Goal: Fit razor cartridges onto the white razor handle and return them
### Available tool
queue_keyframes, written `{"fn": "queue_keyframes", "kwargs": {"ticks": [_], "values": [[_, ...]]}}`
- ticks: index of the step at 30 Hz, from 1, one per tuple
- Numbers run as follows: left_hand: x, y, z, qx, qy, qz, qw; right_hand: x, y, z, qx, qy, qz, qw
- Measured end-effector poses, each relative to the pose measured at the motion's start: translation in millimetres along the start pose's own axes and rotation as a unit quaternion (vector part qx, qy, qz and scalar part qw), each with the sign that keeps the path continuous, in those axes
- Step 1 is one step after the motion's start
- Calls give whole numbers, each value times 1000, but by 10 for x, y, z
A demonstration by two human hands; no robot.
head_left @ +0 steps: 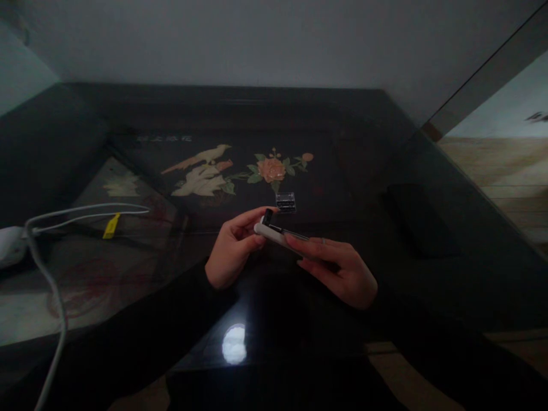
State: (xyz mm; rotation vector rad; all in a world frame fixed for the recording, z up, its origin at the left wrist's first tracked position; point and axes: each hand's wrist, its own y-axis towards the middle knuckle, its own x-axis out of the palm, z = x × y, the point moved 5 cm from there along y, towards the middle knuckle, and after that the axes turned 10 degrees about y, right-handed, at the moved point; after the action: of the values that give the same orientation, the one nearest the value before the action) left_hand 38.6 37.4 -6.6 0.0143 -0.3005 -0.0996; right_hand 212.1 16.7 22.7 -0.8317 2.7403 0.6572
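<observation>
A slim white object [278, 236] with a rounded left end is held tilted over the dark table. On its left end stands a short black cylinder [268, 216], and a thin dark strip with a bright edge runs along its top. My left hand [230, 248] closes on the left end, index finger behind the cylinder and thumb in front. My right hand [338, 265], a ring on one finger, grips the other end between thumb and fingers. Just beyond the fingers lies a small clear case [286, 202] with dark contents. The white object's exact kind cannot be made out.
The glossy table [363, 137] bears a bird-and-flower picture. A white cable [47, 274] with a yellow tag [111, 226] and a white plug-like block [11, 245] lie at left. A black flat item [422, 220] rests at right. A pale wall [222, 43] stands behind.
</observation>
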Motion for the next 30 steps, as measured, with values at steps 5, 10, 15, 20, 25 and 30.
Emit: {"fn": "queue_keyframes", "kwargs": {"ticks": [5,10,15,20,25,30], "values": [[-12,-10,-6,-6,6,6,1000,-27,18,-22,-9,-4,12,1000],[-33,-18,-24,-1,25,-1,1000,-67,45,8,5,-31,37,999],[-51,-22,-51,-6,20,18,1000,-109,58,45,28,-38,59,997],[-34,-22,-28,-6,27,16,999,-100,49,43,40,-39,49,997],[-16,-16,7,9,36,-2,999,-69,35,15,24,-51,39,998],[-13,-11,14,-3,17,15,1000,-17,10,-4,10,-17,7,1000]]}}
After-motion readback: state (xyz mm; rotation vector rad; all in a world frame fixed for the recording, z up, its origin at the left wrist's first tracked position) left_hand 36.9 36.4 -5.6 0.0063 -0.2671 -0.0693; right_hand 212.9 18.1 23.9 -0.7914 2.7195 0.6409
